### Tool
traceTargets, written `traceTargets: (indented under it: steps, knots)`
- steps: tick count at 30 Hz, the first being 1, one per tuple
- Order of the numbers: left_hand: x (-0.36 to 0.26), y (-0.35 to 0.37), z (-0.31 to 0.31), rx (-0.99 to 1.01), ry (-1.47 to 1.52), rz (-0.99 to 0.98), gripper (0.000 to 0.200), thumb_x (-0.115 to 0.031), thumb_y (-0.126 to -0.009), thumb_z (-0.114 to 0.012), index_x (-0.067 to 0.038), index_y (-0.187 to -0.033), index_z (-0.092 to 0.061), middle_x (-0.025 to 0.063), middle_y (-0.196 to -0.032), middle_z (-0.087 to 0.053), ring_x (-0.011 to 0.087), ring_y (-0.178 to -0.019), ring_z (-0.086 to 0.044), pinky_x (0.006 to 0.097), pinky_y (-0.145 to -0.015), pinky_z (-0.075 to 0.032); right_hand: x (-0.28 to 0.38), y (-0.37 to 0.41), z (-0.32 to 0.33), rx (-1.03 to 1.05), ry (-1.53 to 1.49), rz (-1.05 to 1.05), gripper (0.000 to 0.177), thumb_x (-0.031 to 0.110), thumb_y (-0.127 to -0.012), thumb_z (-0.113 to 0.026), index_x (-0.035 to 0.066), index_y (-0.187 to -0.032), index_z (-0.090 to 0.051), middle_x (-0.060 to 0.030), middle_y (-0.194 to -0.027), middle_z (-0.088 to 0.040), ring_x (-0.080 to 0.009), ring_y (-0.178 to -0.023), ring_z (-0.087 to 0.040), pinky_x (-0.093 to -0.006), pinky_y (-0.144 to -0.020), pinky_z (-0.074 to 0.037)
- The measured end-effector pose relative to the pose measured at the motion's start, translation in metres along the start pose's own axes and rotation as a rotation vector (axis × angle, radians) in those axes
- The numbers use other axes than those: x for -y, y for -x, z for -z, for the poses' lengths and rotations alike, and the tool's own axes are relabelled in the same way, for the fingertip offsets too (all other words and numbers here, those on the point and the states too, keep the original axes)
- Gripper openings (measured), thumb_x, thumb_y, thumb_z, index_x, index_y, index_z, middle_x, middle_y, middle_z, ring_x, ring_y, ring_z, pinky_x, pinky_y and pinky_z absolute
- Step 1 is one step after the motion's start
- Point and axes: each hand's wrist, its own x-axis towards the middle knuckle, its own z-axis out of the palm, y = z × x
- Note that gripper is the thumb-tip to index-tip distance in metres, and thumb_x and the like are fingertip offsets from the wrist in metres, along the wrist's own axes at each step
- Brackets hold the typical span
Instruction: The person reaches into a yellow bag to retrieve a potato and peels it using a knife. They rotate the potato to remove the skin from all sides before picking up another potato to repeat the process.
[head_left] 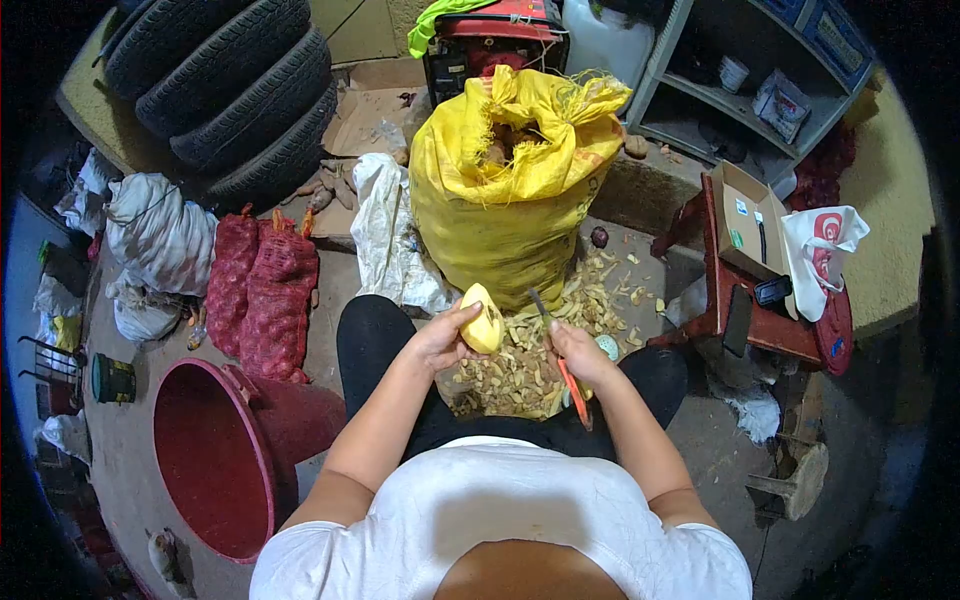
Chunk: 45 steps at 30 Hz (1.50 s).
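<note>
In my left hand [443, 338] is a pale yellow peeled potato [482, 322], held up above my lap with the fingers wrapped round its side. My right hand [580, 352] grips a knife [574, 388]; its orange handle sticks out below the palm and the narrow dark blade points up and away from me. Blade and potato are apart. Below both hands, a heap of peelings [510, 375] lies on the floor between my knees. Right behind it stands a large yellow sack [500, 230], its mouth open and brown potatoes [505, 145] visible inside.
A big dark red tub [215, 460] lies tipped at my left, near red net bags [265, 290]. Stacked tyres [225, 100] stand at the back left. At right, a red stool [765, 335] bears a cardboard box [745, 225] and a phone [737, 320].
</note>
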Motion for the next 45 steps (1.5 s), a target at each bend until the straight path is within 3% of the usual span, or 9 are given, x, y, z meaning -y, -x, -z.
traceTargets:
  steps: [3, 5, 9, 11, 17, 23, 25, 32, 45]
  knots:
    - [-0.002, 0.000, 0.000, 0.009, 0.016, -0.065, 0.047, -0.027, -0.088, -0.054, -0.011, -0.126, -0.032, 0.0089, -0.110, -0.052, 0.0218, -0.094, -0.058, 0.0421, -0.069, -0.053, 0.004, 0.000, 0.004, 0.015, 0.160, 0.161, 0.041, 0.034, -0.096, -0.034, 0.001, -0.077, -0.051, -0.0023, -0.064, -0.048, -0.0130, -0.060, -0.046, -0.0272, -0.059, -0.041]
    - [-0.007, 0.007, -0.010, -0.098, -0.115, -0.090, 0.048, -0.028, -0.088, -0.054, -0.012, -0.127, -0.032, 0.0083, -0.109, -0.052, 0.0193, -0.093, -0.058, 0.0388, -0.068, -0.053, 0.014, 0.004, 0.006, 0.062, 0.166, 0.154, 0.041, 0.034, -0.095, -0.035, 0.001, -0.079, -0.052, -0.0027, -0.065, -0.049, -0.0135, -0.061, -0.047, -0.0276, -0.060, -0.042]
    - [-0.014, 0.011, -0.005, -0.016, -0.129, -0.102, 0.051, -0.022, -0.085, -0.058, -0.010, -0.127, -0.032, 0.0073, -0.107, -0.052, 0.0176, -0.093, -0.057, 0.0340, -0.071, -0.051, 0.019, 0.002, 0.008, 0.193, 0.158, 0.141, 0.045, 0.037, -0.095, -0.034, 0.001, -0.082, -0.057, -0.0035, -0.068, -0.051, -0.0128, -0.063, -0.049, -0.0273, -0.061, -0.043]
    - [-0.016, 0.013, -0.001, 0.110, -0.141, -0.175, 0.063, -0.015, -0.077, -0.066, -0.006, -0.129, -0.034, 0.0068, -0.112, -0.051, 0.0185, -0.102, -0.053, 0.0305, -0.087, -0.043, 0.031, 0.006, 0.011, 0.243, 0.113, 0.070, 0.046, 0.039, -0.095, -0.034, 0.001, -0.083, -0.057, -0.0035, -0.067, -0.051, -0.0124, -0.064, -0.049, -0.0269, -0.061, -0.043]
    - [-0.024, 0.021, -0.015, 0.115, -0.391, -0.377, 0.090, -0.008, -0.057, -0.079, -0.003, -0.132, -0.029, 0.0056, -0.114, -0.049, 0.0181, -0.109, -0.047, 0.0291, -0.094, -0.037, 0.032, 0.001, 0.014, 0.393, 0.060, 0.111, 0.047, 0.042, -0.094, -0.033, 0.001, -0.089, -0.055, -0.0053, -0.059, -0.053, -0.0136, -0.051, -0.052, -0.0259, -0.051, -0.043]
    - [-0.011, 0.014, -0.034, 0.003, -0.220, -0.551, 0.089, 0.001, -0.058, -0.077, -0.004, -0.131, -0.026, 0.0066, -0.118, -0.043, 0.0171, -0.108, -0.046, 0.0285, -0.092, -0.039, 0.042, 0.009, -0.012, 0.274, -0.116, 0.026, 0.047, 0.043, -0.095, -0.030, 0.003, -0.086, -0.052, -0.0073, -0.053, -0.051, -0.0151, -0.042, -0.048, -0.0266, -0.040, -0.039]
    - [-0.008, 0.012, -0.037, -0.001, -0.196, -0.570, 0.088, 0.002, -0.059, -0.077, -0.004, -0.130, -0.026, 0.0066, -0.118, -0.043, 0.0173, -0.108, -0.046, 0.0288, -0.091, -0.040, 0.038, 0.009, -0.015, 0.274, -0.176, -0.022, 0.048, 0.045, -0.094, -0.034, 0.002, -0.086, -0.055, -0.0039, -0.062, -0.053, -0.0134, -0.054, -0.051, -0.0256, -0.052, -0.042]
    - [-0.005, 0.013, -0.048, -0.026, -0.125, -0.576, 0.088, 0.000, -0.062, -0.075, -0.006, -0.132, -0.021, 0.0083, -0.119, -0.042, 0.0202, -0.111, -0.044, 0.0335, -0.093, -0.039, 0.030, 0.007, -0.022, 0.203, -0.168, 0.030, 0.047, 0.043, -0.094, -0.033, 0.003, -0.083, -0.054, -0.0047, -0.063, -0.053, -0.0139, -0.058, -0.052, -0.0263, -0.055, -0.043]
    - [0.001, 0.003, -0.045, -0.059, -0.108, -0.600, 0.079, 0.003, -0.064, -0.074, -0.004, -0.127, -0.026, 0.0058, -0.112, -0.044, 0.0164, -0.105, -0.046, 0.0305, -0.090, -0.042, 0.020, 0.002, -0.027, 0.139, -0.099, 0.107, 0.043, 0.037, -0.096, -0.032, 0.002, -0.081, -0.053, -0.0032, -0.064, -0.050, -0.0129, -0.059, -0.048, -0.0262, -0.057, -0.041]
